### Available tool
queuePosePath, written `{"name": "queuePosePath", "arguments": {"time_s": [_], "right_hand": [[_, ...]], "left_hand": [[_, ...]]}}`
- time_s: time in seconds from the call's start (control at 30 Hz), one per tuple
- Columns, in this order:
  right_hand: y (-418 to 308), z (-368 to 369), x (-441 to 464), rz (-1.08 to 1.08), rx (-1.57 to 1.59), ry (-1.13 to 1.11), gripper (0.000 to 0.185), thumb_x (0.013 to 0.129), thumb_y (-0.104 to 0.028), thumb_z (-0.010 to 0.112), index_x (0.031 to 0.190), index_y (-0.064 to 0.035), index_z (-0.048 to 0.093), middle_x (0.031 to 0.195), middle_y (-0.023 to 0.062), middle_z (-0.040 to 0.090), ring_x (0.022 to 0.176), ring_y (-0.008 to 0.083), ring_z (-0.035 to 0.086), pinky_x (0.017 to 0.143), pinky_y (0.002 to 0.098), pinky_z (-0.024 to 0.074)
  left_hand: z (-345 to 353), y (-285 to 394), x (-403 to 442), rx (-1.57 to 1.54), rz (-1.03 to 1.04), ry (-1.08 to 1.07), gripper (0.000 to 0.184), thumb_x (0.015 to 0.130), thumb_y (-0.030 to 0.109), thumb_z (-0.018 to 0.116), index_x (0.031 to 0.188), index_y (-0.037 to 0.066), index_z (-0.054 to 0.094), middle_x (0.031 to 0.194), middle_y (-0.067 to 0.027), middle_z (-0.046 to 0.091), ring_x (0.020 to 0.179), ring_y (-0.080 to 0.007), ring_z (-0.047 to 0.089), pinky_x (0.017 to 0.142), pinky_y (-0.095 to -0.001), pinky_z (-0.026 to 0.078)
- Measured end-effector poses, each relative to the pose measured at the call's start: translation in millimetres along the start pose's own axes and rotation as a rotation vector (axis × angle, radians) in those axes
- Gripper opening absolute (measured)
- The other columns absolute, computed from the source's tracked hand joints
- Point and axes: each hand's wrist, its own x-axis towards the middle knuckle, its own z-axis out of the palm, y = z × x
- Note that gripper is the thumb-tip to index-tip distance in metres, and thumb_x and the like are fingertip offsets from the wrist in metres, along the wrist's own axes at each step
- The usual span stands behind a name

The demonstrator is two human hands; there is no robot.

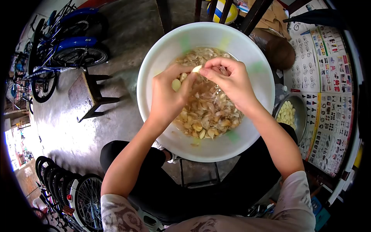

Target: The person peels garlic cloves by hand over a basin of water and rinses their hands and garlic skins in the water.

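A pale peeled garlic clove (197, 69) sits between the fingertips of both hands, above a large white plastic basin (152, 116). My left hand (169, 92) is closed, with more cloves (176, 84) showing in or just behind its curled fingers. Thumb and fingers of my right hand (233, 79) pinch the clove from the other side. Below them, water in the basin holds many garlic cloves and loose papery skins (208, 108). At the right, a metal bowl (303, 116) contains peeled garlic cloves (286, 115).
The basin stands between my knees on a dark-framed support (199, 181). A small wooden stool (87, 94) is at the left, with blue bicycles (75, 50) beyond it. Printed sheets (328, 131) cover a surface on the right. A ball (228, 11) lies behind dark bars.
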Motion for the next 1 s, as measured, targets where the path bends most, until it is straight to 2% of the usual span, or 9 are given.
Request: {"name": "queuePosePath", "arguments": {"time_s": [0.13, 0.33, 0.4, 0.63, 0.73, 0.8, 0.83, 0.9, 1.0], "right_hand": [[2.5, 1.9, -5.6, 0.045, -0.04, 0.033, 0.015, 0.085, -0.013, 0.075, 0.091, -0.0004, 0.073, 0.074, -0.0034, 0.062, 0.07, 0.0035, 0.049, 0.065, 0.021, 0.0414], [7.8, 6.2, -10.9, 0.026, -0.044, 0.116, 0.015, 0.087, -0.012, 0.072, 0.092, 0.0023, 0.071, 0.074, -0.0017, 0.062, 0.069, 0.0051, 0.049, 0.064, 0.0231, 0.0415], [7.4, 6.9, -12.2, 0.053, 0.007, 0.07, 0.015, 0.091, -0.012, 0.067, 0.094, 0.0023, 0.068, 0.076, -0.0015, 0.061, 0.069, 0.0055, 0.049, 0.062, 0.0235, 0.0404], [5.7, 5.2, -13.5, 0.079, 0.03, 0.002, 0.014, 0.095, -0.013, 0.06, 0.095, 0.0006, 0.062, 0.074, -0.0025, 0.056, 0.066, 0.0046, 0.044, 0.059, 0.0236, 0.0371], [1.2, 1.7, -11.9, 0.102, 0.185, -0.007, 0.015, 0.096, -0.014, 0.06, 0.097, 0.0012, 0.061, 0.074, -0.0035, 0.053, 0.064, 0.0042, 0.043, 0.058, 0.0235, 0.0363], [-6.2, -4.0, -11.5, 0.215, 0.298, -0.036, 0.016, 0.096, -0.015, 0.06, 0.1, 0.0007, 0.06, 0.075, -0.0028, 0.054, 0.065, 0.0043, 0.045, 0.058, 0.0245, 0.038], [-2.8, -3.5, -10.3, 0.215, 0.298, -0.036, 0.016, 0.096, -0.015, 0.06, 0.1, 0.0007, 0.06, 0.075, -0.0028, 0.054, 0.065, 0.0043, 0.045, 0.058, 0.0245, 0.038], [6.2, -2.0, -8.2, -0.103, -0.064, -0.018, 0.015, 0.094, -0.014, 0.062, 0.101, -0.0004, 0.061, 0.076, 0.0013, 0.055, 0.064, 0.0089, 0.049, 0.058, 0.0256, 0.0406], [-0.9, -5.3, -8.9, -0.406, -0.509, 0.025, 0.019, 0.09, -0.012, 0.067, 0.106, -0.0023, 0.065, 0.079, 0.0059, 0.057, 0.064, 0.0158, 0.054, 0.061, 0.0285, 0.0451]], "left_hand": [[3.7, 5.1, -2.3, 0.115, -0.004, -0.019, 0.015, 0.082, 0.003, 0.072, 0.096, -0.003, 0.07, 0.084, -0.0151, 0.068, 0.077, -0.0263, 0.066, 0.071, -0.0315, 0.051], [15.7, -0.5, -3.8, 0.151, 0.162, 0.08, 0.011, 0.083, 0.003, 0.072, 0.092, -0.002, 0.07, 0.076, -0.0112, 0.067, 0.064, -0.0167, 0.061, 0.063, -0.0276, 0.048], [15.1, -0.6, -4.0, 0.192, 0.168, 0.065, 0.016, 0.08, 0.0, 0.072, 0.096, -0.002, 0.069, 0.083, -0.015, 0.068, 0.072, -0.0279, 0.067, 0.069, -0.0338, 0.053], [14.3, -1.4, -2.5, 0.202, 0.177, 0.066, 0.018, 0.08, 0.001, 0.073, 0.097, -0.003, 0.07, 0.082, -0.0147, 0.068, 0.069, -0.0256, 0.066, 0.066, -0.0327, 0.052], [9.1, 6.5, -1.0, 0.127, 0.026, 0.024, 0.014, 0.086, 0.009, 0.071, 0.095, -0.002, 0.071, 0.077, -0.009, 0.066, 0.066, -0.0188, 0.062, 0.061, -0.0285, 0.049], [4.3, 10.3, 0.3, -0.374, -0.576, -0.108, 0.019, 0.092, 0.017, 0.066, 0.1, 0.0, 0.07, 0.074, 0.0004, 0.059, 0.06, -0.0081, 0.05, 0.054, -0.0227, 0.039], [4.0, 7.9, -0.2, -0.374, -0.576, -0.108, 0.019, 0.092, 0.017, 0.066, 0.1, 0.0, 0.07, 0.074, 0.0004, 0.059, 0.06, -0.0081, 0.05, 0.054, -0.0227, 0.039], [4.5, 1.3, -1.1, -0.81, -0.65, -0.171, 0.015, 0.098, 0.018, 0.058, 0.097, 0.004, 0.063, 0.074, 0.0059, 0.048, 0.056, -0.0011, 0.033, 0.049, -0.019, 0.023], [1.7, -1.6, -1.0, -0.907, -0.649, -0.251, 0.013, 0.099, 0.017, 0.056, 0.094, 0.005, 0.06, 0.076, 0.0058, 0.046, 0.057, -0.0003, 0.032, 0.048, -0.0192, 0.023]]}}
